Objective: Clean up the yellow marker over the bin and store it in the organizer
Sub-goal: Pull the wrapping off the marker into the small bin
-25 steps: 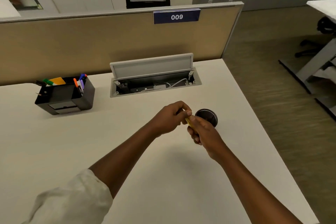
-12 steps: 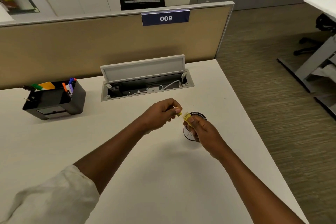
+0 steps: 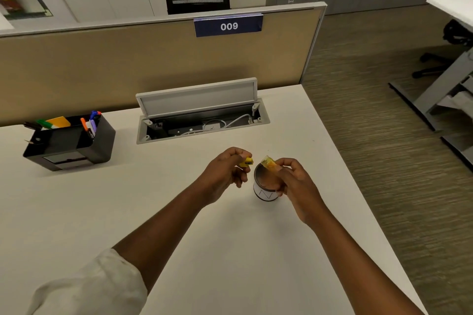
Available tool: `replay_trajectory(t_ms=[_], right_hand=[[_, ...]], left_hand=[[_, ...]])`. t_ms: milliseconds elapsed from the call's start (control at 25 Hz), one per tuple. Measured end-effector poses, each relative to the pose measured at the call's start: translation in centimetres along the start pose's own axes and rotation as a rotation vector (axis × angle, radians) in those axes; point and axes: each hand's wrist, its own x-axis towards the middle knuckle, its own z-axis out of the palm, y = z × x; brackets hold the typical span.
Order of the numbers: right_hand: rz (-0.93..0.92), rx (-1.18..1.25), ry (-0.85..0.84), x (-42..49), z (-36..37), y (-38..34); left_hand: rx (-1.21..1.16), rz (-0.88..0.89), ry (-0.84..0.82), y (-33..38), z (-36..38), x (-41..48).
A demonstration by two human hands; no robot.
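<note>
Markers stand in the black plastic desk organizer (image 3: 69, 142) far left of the small white cylindrical bin (image 3: 265, 193), above which the left hand (image 3: 225, 174) pinches the yellow marker (image 3: 247, 161) and the right hand (image 3: 294, 181) grips its translucent yellow cap (image 3: 268, 162).

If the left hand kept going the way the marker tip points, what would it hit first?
Probably the right hand, which pinches a translucent yellow piece over the small bin. The left hand aims the yellow marker rightward at it; depth is uncertain from one view.
</note>
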Motion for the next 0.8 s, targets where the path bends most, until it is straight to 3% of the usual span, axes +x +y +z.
replay_trajectory(t_ms=[200,360,560,800], right_hand=[[-0.058,-0.136,0.187,1.2,-2.4,0.8],[-0.283,-0.682,0.214,1.3,-3.2,0.6],[-0.534,-1.077,0.155,1.5,-2.9,1.0],[-0.692,-1.123,0.146,2.2,-3.0,1.0]], left_hand=[[-0.080,-0.080,0.015,-1.8,0.3,-0.1],[-0.001,-0.139,0.049,-3.3,0.2,-0.2],[0.022,-0.165,0.074,-4.5,0.0,-0.5],[0.042,-0.170,0.081,-5.1,-0.3,-0.7]])
